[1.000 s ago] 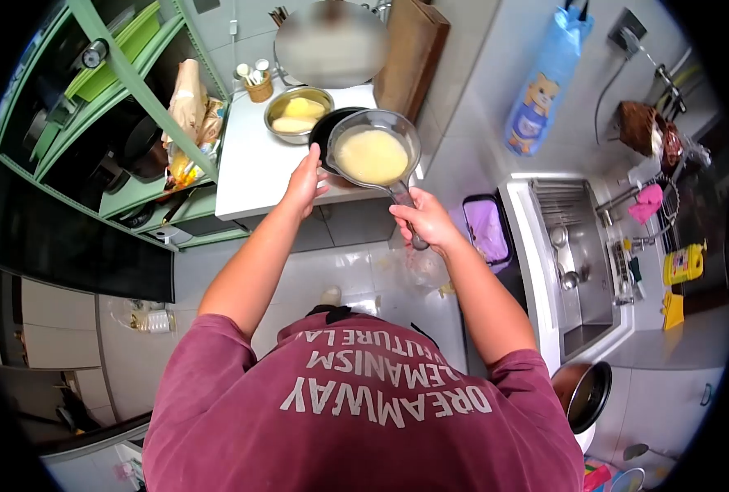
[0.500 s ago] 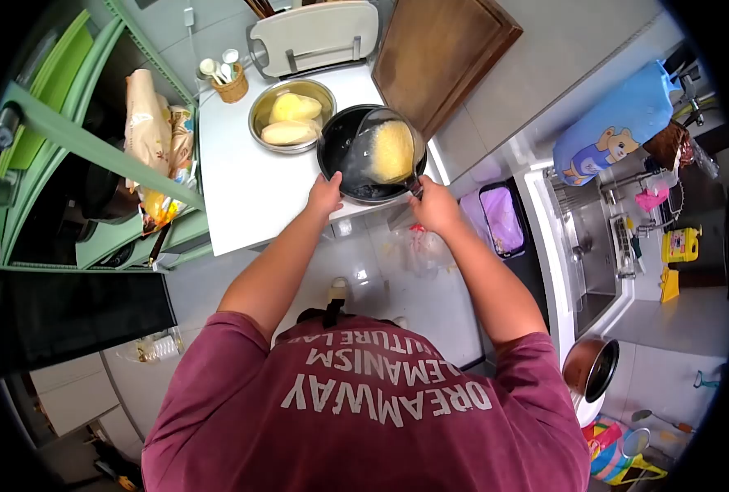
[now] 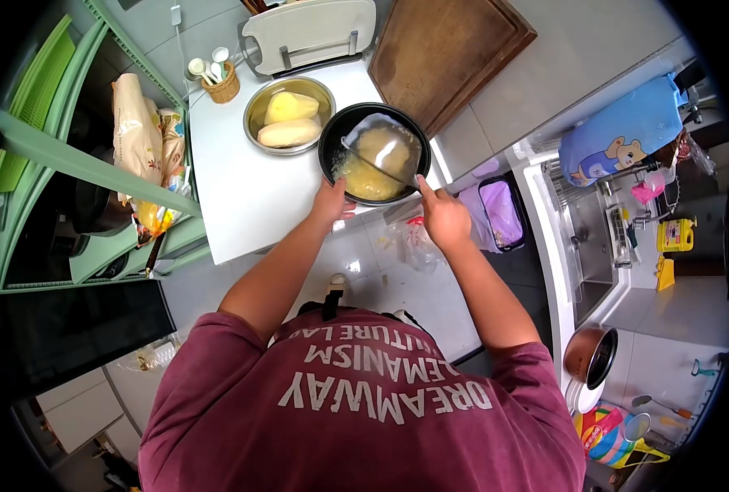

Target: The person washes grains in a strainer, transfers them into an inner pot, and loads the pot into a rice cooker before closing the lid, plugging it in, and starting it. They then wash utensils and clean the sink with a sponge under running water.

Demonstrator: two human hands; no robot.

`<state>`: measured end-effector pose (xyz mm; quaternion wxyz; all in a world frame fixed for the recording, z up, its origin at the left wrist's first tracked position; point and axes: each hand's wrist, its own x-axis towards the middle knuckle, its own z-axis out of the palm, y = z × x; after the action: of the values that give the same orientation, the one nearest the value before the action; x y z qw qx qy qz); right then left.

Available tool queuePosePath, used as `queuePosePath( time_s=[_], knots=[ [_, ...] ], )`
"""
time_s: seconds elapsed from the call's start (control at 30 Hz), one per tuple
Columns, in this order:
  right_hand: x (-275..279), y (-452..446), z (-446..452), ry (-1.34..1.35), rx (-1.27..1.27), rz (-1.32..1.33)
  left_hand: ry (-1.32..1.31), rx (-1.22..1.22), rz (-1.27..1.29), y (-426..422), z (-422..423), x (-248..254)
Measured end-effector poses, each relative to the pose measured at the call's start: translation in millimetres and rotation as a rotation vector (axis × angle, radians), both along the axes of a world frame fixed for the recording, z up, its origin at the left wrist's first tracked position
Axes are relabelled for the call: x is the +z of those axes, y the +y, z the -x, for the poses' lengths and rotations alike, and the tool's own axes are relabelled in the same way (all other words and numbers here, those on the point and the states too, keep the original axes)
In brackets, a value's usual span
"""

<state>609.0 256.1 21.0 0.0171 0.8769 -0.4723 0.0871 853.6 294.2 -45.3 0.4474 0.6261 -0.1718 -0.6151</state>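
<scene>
My right hand (image 3: 445, 215) is closed round the handle of a clear scoop (image 3: 385, 148), tilted inside a black pot (image 3: 328, 135). Pale yellow grains (image 3: 366, 179) lie in the pot, and some show through the scoop. At the pot's near left edge is my left hand (image 3: 332, 202), its fingers apart and touching the rim. Left of the pot stands a metal bowl (image 3: 253, 107) with two peeled, pale yellow pieces (image 3: 289, 132) in it. Both vessels rest on a white counter (image 3: 254, 201).
Behind the pot lean a brown wooden board (image 3: 446, 57) and a white board (image 3: 311, 34). A basket of spoons (image 3: 223, 85) stands at the back left. Green shelves (image 3: 94, 168) flank the left side. At the right are a lilac-lined bin (image 3: 501, 215) and a sink (image 3: 590, 246).
The scoop has gone from level above the pot's right side to tipped inside it, and grains now lie in the pot. My left hand has moved to the pot's rim.
</scene>
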Motion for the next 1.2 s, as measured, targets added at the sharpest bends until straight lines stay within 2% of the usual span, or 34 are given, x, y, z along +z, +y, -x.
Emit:
queuePosePath(
  time_s=[0.17, 0.27, 0.37, 0.47, 0.57, 0.67, 0.77, 0.87, 0.97, 1.07, 1.1, 1.2],
  knots=[
    [-4, 9, 11, -0.168, 0.076, 0.186, 0.042, 0.037, 0.008, 2, 6, 10],
    [-8, 11, 9, -0.039, 0.073, 0.123, 0.068, 0.03, -0.021, 2, 9, 21],
    [4, 14, -2, -0.163, 0.077, 0.148, 0.089, 0.02, -0.002, -1, 4, 12],
    [-10, 10, 2, -0.072, 0.062, 0.14, 0.101, 0.022, 0.018, -2, 4, 1],
    [-4, 13, -2, -0.231, 0.046, 0.157, 0.083, 0.047, 0.026, -6, 3, -2],
    [-12, 14, 3, -0.152, -0.028, 0.065, 0.103, 0.05, 0.021, -4, 5, -2],
    [5, 18, -7, -0.275, -0.122, -0.035, 0.142, 0.066, -0.016, -5, 4, -2],
    [14, 26, -18, -0.658, -0.132, -0.082, 0.132, 0.059, -0.022, -3, 4, 2],
    [-7, 25, -8, -0.67, -0.165, -0.236, 0.069, 0.057, -0.153, -3, 7, 10],
    [-15, 32, -3, -0.842, -0.233, -0.566, 0.177, 0.053, -0.113, -6, 7, 8],
    [-5, 37, -7, -1.018, -0.292, -0.752, 0.179, 0.068, -0.121, -9, 8, 7],
    [5, 38, -1, -1.235, -0.256, -0.931, 0.199, 0.168, 0.004, -10, 11, 9]
  ],
)
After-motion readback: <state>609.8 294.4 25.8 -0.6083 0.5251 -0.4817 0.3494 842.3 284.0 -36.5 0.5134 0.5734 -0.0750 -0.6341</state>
